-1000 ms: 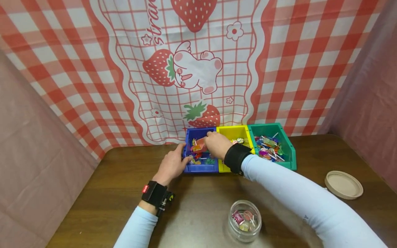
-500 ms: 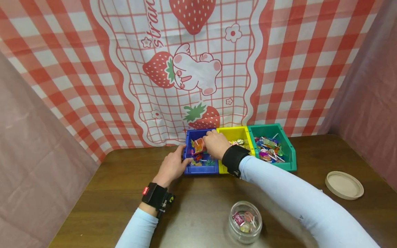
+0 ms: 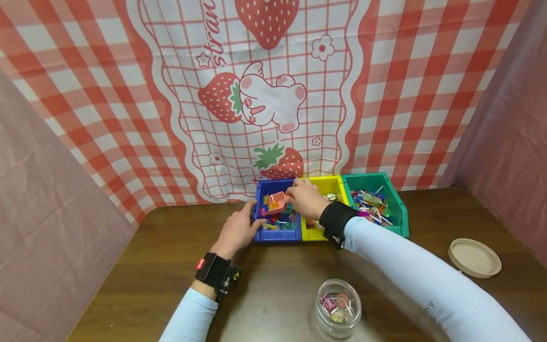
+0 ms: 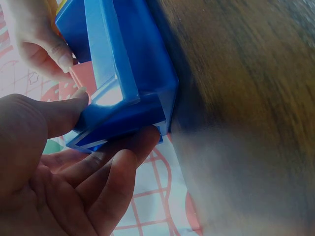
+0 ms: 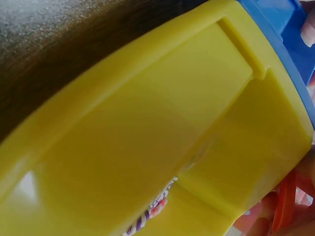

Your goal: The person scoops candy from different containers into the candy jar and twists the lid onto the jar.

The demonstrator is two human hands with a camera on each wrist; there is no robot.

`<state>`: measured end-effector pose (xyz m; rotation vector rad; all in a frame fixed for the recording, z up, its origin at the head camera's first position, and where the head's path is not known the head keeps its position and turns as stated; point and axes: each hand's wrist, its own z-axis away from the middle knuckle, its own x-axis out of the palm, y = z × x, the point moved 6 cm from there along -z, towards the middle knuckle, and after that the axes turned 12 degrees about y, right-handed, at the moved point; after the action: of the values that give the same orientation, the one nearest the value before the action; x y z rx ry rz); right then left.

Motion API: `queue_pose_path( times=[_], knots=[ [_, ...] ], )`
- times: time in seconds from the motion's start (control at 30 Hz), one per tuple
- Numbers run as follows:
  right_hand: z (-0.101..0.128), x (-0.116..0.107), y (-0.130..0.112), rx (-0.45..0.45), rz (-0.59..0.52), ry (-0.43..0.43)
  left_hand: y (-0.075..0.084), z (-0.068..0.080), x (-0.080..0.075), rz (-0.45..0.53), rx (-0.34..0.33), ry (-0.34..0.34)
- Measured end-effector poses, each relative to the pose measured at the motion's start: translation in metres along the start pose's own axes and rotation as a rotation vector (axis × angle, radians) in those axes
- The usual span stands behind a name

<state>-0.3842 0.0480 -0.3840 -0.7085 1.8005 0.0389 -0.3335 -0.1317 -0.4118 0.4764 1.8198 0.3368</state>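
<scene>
A small coral-pink scoop point(image 3: 275, 203) with several wrapped candies in it is over the blue bin point(image 3: 278, 235). My right hand point(image 3: 308, 199) holds its handle point(image 5: 285, 201), with the wrist across the yellow bin point(image 3: 315, 234). More colourful candies lie in the blue bin beneath the scoop. At that bin's left side, my left hand point(image 3: 236, 229) grips the wall. In the left wrist view the thumb lies at the rim and the fingers point(image 4: 115, 162) are against the outside. Part of the yellow bin's contents is hidden by my right hand.
A green bin point(image 3: 376, 199) of lollipops and candies joins the yellow one on the right. Nearer me stands an uncovered clear jar point(image 3: 337, 330) with a few candies inside. A beige lid point(image 3: 474, 258) lies on the table's right. Behind the bins hangs a strawberry-print cloth point(image 3: 273, 102).
My right hand has shifted to the right and slightly nearer. The scoop has turned more level, and its load of candies shows more. My left hand stays on the blue bin.
</scene>
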Motion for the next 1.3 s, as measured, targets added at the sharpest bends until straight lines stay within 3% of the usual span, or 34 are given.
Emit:
queue_pose_path(
  times=[0.7,1.3],
  knots=[
    [0.014,-0.013,0.016,-0.005,-0.207,0.087,0.001,0.0,-0.001,-0.003,0.016,0.02],
    [0.033,-0.033,0.034,0.143,-0.458,0.115,0.001,0.0,-0.002,-0.01,0.009,0.009]
  ],
)
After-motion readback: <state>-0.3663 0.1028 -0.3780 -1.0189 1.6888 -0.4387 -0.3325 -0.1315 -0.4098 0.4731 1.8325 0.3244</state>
